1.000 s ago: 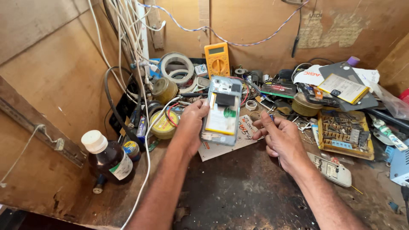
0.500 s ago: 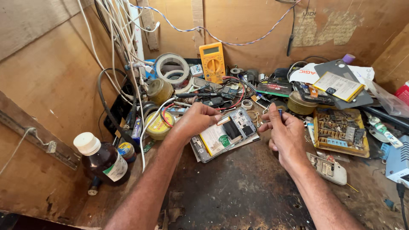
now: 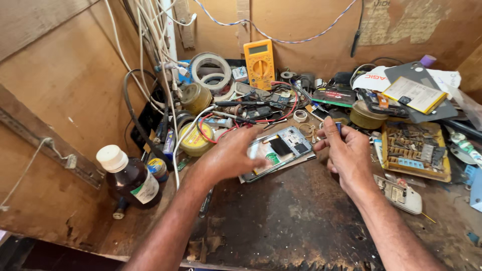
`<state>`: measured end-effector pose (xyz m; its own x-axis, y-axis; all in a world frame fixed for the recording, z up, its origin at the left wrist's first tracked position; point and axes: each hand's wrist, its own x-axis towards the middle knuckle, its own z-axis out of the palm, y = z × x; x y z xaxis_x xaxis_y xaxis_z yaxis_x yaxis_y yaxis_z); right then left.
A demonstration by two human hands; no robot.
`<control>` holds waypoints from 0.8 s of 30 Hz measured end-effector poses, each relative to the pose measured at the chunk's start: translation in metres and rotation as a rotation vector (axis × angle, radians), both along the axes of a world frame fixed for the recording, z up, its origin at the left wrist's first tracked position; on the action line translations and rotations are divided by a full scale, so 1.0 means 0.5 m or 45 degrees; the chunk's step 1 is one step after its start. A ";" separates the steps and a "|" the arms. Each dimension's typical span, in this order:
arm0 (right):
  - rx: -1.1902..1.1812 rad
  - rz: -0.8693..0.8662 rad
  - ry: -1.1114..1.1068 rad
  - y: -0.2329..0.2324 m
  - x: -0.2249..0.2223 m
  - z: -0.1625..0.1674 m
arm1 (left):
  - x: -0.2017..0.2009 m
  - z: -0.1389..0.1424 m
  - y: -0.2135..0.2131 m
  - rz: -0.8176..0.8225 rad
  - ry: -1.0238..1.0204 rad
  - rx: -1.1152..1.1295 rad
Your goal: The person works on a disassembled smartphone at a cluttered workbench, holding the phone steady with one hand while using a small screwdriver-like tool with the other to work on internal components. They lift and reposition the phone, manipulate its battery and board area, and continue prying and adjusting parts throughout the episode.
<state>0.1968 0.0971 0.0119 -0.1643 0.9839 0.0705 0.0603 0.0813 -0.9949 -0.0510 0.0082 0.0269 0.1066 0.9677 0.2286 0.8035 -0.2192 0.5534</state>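
Observation:
An opened phone (image 3: 281, 149) with its back cover off lies flat on a sheet of paper on the dark workbench (image 3: 281, 221). My left hand (image 3: 228, 155) hovers over the phone's left end with its fingers spread, its fingertips at or just above the phone's edge. My right hand (image 3: 346, 153) is raised just right of the phone, thumb and fingers pinched on a small blue part (image 3: 340, 126). The part is too small to identify.
A brown bottle with a white cap (image 3: 128, 175) stands at the left. At the back are a yellow multimeter (image 3: 259, 62), tape rolls (image 3: 211, 70), yellow tins (image 3: 193, 140) and tangled wires. A tray of small parts (image 3: 414, 150) and a white device (image 3: 401, 193) sit at the right.
The phone went from being held up in my left hand to lying flat on the bench. My left hand has loosened off it. My right hand rose from the bench, pinching the small part.

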 end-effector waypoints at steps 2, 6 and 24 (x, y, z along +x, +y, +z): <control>0.010 -0.003 -0.027 -0.001 0.000 0.001 | 0.003 0.000 -0.025 -0.004 0.056 -0.050; 0.032 0.017 -0.043 -0.001 0.000 -0.001 | 0.023 -0.012 -0.041 0.085 0.069 0.020; 0.662 -0.090 -0.496 0.006 0.010 -0.015 | 0.106 -0.055 -0.061 0.274 0.079 0.380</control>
